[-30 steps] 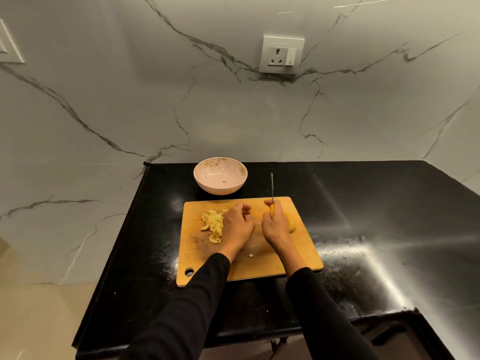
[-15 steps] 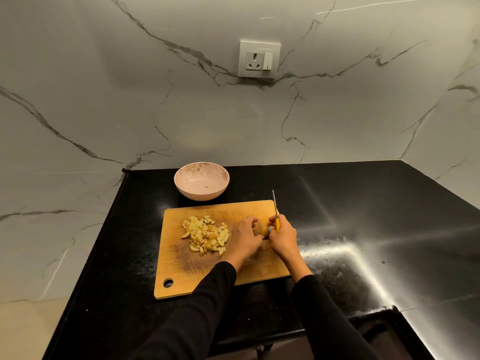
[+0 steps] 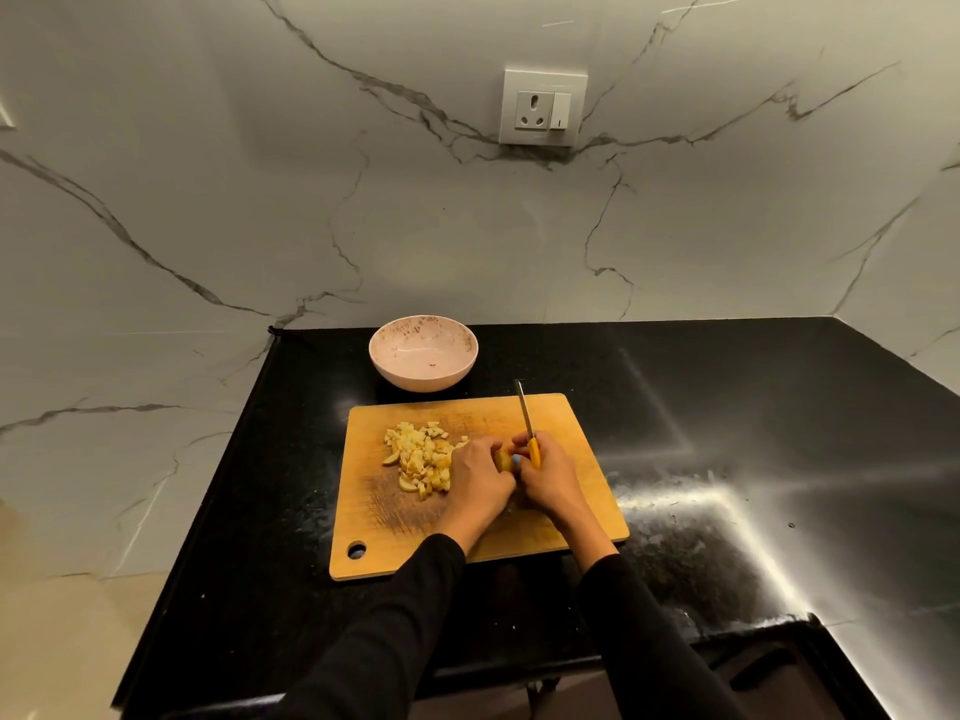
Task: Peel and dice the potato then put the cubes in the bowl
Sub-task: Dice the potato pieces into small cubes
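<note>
A wooden cutting board (image 3: 571,423) lies on the black counter. A pile of pale potato cubes (image 3: 418,457) sits on its left half. My left hand (image 3: 480,478) curls round a small remaining potato piece (image 3: 503,459) in the board's middle. My right hand (image 3: 548,478) grips a yellow-handled knife (image 3: 525,418) right beside that piece, blade pointing away from me. A pink bowl (image 3: 423,356) stands behind the board, with no cubes in it. Most of the potato piece is hidden by my fingers.
The black counter (image 3: 727,418) stretches to the right and meets a marble wall with a socket (image 3: 543,106). The counter's left edge (image 3: 244,433) drops off close to the board. Wet smears shine on the counter to the right of the board.
My left hand moved off the cube pile, which now shows fully, and met my right hand at the potato piece. The camera view shifted.
</note>
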